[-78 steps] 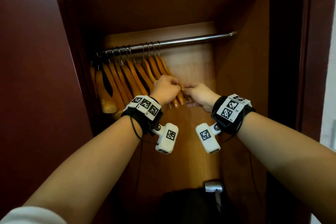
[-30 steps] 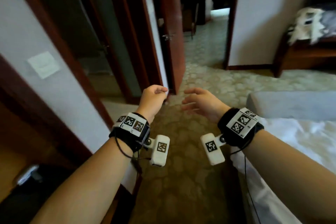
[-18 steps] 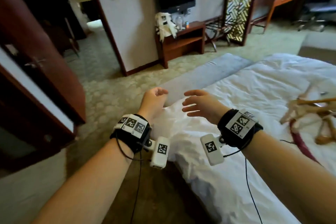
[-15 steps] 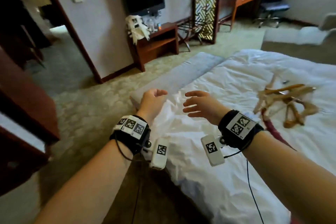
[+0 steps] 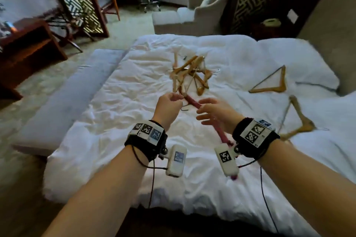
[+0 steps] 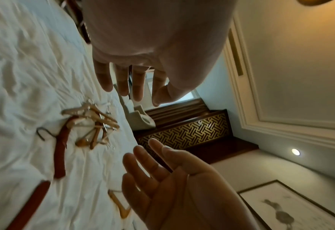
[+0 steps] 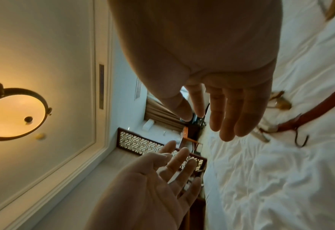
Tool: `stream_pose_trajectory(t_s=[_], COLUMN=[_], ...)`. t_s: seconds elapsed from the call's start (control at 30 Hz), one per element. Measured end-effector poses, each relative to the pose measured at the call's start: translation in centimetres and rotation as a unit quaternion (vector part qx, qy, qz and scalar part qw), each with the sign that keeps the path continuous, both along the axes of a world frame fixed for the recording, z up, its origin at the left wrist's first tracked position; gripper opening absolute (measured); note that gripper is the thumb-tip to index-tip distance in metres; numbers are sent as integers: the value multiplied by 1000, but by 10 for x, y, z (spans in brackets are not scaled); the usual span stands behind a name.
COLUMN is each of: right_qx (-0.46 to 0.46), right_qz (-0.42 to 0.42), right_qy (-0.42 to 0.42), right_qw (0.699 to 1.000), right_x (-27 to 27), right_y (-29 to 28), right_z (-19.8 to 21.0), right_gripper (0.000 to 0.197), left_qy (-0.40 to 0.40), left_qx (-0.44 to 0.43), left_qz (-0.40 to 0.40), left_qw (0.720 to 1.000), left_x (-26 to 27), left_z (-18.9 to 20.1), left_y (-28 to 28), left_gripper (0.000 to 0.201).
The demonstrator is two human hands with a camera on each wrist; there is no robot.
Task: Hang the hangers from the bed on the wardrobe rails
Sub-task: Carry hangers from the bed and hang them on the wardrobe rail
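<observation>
Both hands hover above the bed, palms facing each other and holding nothing. The left hand point(image 5: 169, 107) has its fingers loosely extended, thumb apart; the right hand point(image 5: 215, 110) is spread with straight fingers. Below them on the rumpled white bed point(image 5: 119, 106) lies a dark red hanger point(image 6: 61, 149) with a black metal hook. Just beyond it sits a tangled pile of pale wooden hangers point(image 5: 190, 75); two more triangular wooden hangers point(image 5: 273, 82) lie further right.
</observation>
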State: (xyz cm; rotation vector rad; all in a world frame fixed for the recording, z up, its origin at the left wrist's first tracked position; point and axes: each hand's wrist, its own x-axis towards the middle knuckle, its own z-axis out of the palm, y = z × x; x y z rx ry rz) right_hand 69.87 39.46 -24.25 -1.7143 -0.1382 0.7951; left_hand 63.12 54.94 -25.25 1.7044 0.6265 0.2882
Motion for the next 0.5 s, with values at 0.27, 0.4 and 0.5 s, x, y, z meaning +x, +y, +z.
stream_pose_trajectory(t_s=[0.27, 0.4, 0.5], right_qx=[10, 16, 23], right_qz=[-104, -141, -161], right_qy=[-5, -3, 10], right_qw=[995, 990, 987], right_x=[47, 82, 114], right_y=[-110, -165, -214], right_z=[2, -10, -25], right_gripper=[30, 28, 26], left_qy=[2, 19, 34], left_qx=[4, -1, 29], left_qz=[-120, -157, -182], left_qw=[993, 987, 982], left_x=[76, 121, 161], left_z=[6, -1, -9], left_y=[-89, -145, -195], left_gripper=[23, 22, 24])
